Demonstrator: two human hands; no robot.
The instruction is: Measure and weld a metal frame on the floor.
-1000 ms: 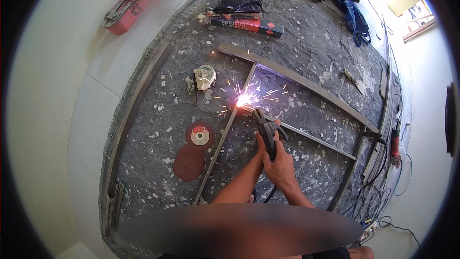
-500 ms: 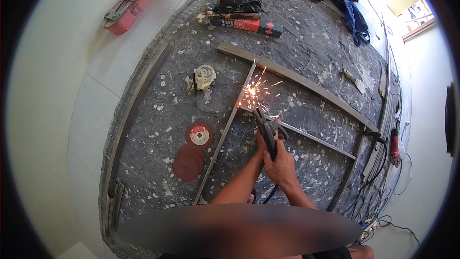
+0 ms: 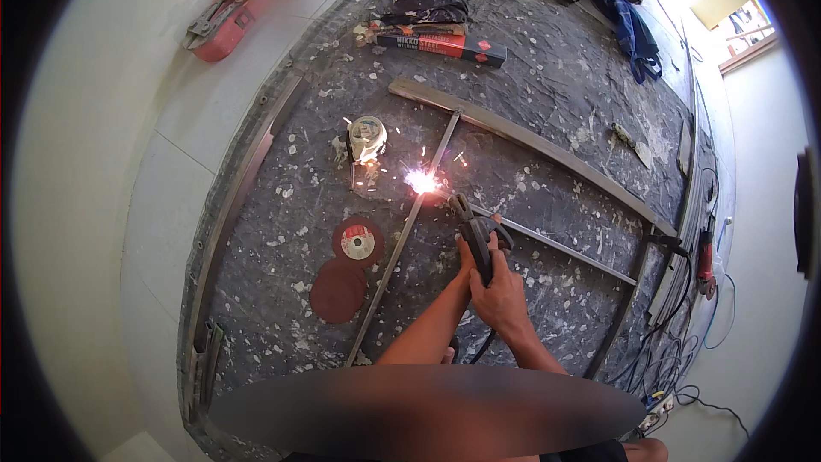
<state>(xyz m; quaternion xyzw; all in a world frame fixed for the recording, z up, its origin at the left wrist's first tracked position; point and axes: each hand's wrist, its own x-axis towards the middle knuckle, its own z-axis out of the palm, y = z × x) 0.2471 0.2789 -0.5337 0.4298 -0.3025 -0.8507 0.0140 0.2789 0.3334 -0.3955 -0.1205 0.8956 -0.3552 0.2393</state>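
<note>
My right hand is wrapped round a black electrode holder. My left hand is closed at the holder’s left and front, steadying it, its fingers partly hidden. Beyond the holder’s jaw, a bright arc glows with small sparks where a thin steel bar meets a crosspiece. These bars form a frame with a wider top bar. A tape measure lies left of the arc; abrasive discs lie below it.
A paint-spattered sheet covers the floor. Around it are a loose steel bar, bolt cutters, a long box with cloths, dark bags, a black clamp, an angle grinder and tangled cables.
The arc's glow and sparks vary: scattered orange sparks half a second ago, a smaller white-pink flare now. My hands and the holder stay nearly in place.
</note>
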